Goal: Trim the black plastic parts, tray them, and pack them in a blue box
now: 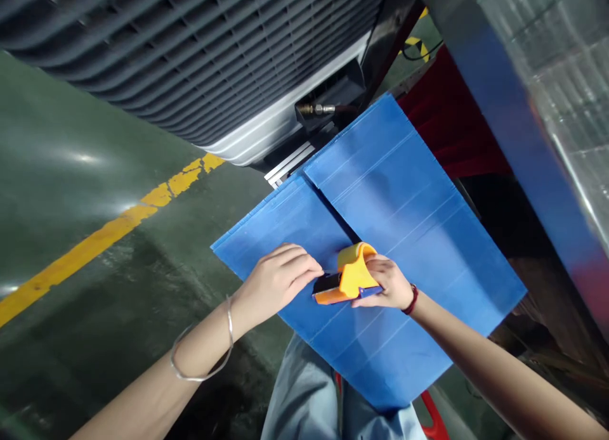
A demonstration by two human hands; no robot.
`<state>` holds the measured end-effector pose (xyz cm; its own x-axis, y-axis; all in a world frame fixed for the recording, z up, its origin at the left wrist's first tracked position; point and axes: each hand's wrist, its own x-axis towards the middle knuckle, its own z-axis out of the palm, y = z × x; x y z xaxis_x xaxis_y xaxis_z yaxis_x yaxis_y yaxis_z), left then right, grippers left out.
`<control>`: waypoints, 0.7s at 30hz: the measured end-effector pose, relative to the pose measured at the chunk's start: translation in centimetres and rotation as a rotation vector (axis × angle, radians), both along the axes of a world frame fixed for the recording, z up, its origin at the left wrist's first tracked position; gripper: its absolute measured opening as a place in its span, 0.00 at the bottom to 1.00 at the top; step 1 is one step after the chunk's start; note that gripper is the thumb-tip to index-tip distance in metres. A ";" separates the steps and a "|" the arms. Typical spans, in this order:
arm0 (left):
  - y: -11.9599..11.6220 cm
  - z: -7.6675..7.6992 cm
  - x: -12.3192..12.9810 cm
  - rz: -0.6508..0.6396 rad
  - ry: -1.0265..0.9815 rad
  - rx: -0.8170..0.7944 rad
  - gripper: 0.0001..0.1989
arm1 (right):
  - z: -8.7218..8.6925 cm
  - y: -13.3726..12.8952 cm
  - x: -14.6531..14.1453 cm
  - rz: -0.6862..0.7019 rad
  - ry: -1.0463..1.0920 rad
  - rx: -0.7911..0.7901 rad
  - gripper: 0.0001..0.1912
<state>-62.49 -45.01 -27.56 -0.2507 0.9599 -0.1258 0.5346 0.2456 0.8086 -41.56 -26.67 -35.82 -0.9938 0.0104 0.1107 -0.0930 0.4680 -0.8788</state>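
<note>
1. Head view: the R hand (389, 283) is closed around the orange tape dispenser (356, 278), w/ the thumb below it.
2. The dispenser is over the blue board (413, 199), btw. its L and R corners, closer to the near-L edge than to the far-L edge. If it touches the board, I can't tell.
3. The dark slit (335, 208) runs from the far-L edge inward, approx. to the dispenser.
4. The L hand (278, 281) has its fingers brought together at the front end of the dispenser; whether they pinch tape, can't tell.
5. To handle it well, I think: R wrist firm, L fingertips away from any cutting edge, pull straight & slow. The board's near corner lies over the legs (304, 395), so it prob. tips under hard pressure.
</note>
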 end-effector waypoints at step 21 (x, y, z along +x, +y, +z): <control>8.1 -5.5 -14.6 0.579 -0.303 -0.199 0.05 | 5.5 2.3 -10.7 -0.405 -1.014 -0.483 0.36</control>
